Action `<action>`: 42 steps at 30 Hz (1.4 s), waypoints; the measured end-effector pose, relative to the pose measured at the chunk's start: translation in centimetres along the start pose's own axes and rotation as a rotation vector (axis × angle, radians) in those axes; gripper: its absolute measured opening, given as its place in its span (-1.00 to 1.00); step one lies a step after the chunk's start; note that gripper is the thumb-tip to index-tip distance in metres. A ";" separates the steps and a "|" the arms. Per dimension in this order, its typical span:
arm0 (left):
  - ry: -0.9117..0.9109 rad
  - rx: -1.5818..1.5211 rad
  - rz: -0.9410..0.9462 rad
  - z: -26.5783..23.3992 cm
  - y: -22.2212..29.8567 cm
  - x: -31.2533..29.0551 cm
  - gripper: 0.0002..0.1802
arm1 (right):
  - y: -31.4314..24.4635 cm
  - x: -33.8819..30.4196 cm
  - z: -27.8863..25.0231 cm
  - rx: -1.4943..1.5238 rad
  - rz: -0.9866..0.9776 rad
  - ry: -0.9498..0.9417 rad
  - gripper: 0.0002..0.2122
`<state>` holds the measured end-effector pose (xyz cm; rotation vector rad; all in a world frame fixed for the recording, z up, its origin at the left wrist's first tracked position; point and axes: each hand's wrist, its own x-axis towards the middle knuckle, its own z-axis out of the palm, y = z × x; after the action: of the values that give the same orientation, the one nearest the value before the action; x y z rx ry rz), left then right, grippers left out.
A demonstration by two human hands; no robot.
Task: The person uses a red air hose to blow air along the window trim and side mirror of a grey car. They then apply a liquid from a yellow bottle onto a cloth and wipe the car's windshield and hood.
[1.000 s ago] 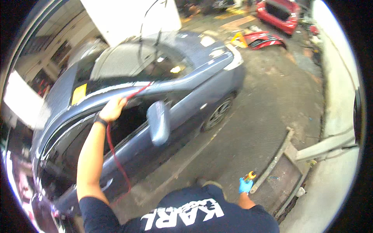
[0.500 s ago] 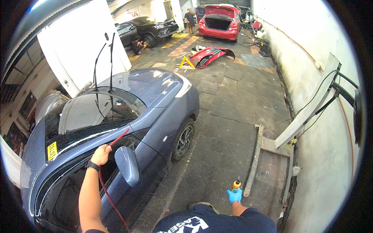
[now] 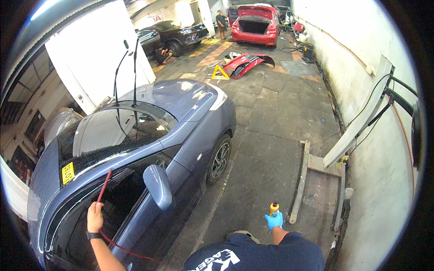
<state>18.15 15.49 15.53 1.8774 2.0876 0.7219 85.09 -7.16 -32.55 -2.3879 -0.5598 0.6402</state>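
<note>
My bare left hand [image 3: 95, 217], with a dark band at the wrist, is closed around a thin red hose [image 3: 105, 184]. The hose's free end points up by the side window, and the rest trails down past my forearm. Beside it stands a blue-grey car [image 3: 192, 149] with a wet-looking windshield [image 3: 106, 131] and both wipers lifted. The car's side mirror [image 3: 157, 186] is to the right of that hand. My right hand [image 3: 274, 221], in a blue glove, grips a small yellow-orange bottle [image 3: 274, 209] with a dark top, low over the floor.
A metal lift post [image 3: 361, 122] with floor arms [image 3: 300, 183] stands by the right wall. Ahead lie a yellow triangle [image 3: 220, 72] and a red bumper [image 3: 248, 64]. Farther back are a red car [image 3: 255, 34] with its trunk raised, a black car [image 3: 172, 37] and two people.
My left hand has moved down and back along the car with the hose, whose tip has left the windshield's lower corner. The right hand still holds the bottle. The view has shifted slightly.
</note>
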 end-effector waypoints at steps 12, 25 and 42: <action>0.395 -0.105 -0.158 -14.4 -18.7 -13.5 -0.60 | -8.4 -7.6 0.6 0.027 -0.144 -0.179 -0.40; 0.200 -0.156 -0.064 -8.8 -12.2 -11.5 -0.58 | -3.2 -11.4 1.3 -0.044 -0.138 -0.124 -0.42; 0.099 -0.176 -0.013 -4.1 -9.9 -8.5 -0.57 | 1.7 -12.8 0.6 0.028 -0.030 -0.024 -0.37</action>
<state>8.82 5.87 12.76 1.7658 2.0178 0.9800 74.97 -14.78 -30.13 -2.3445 -0.5924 0.6603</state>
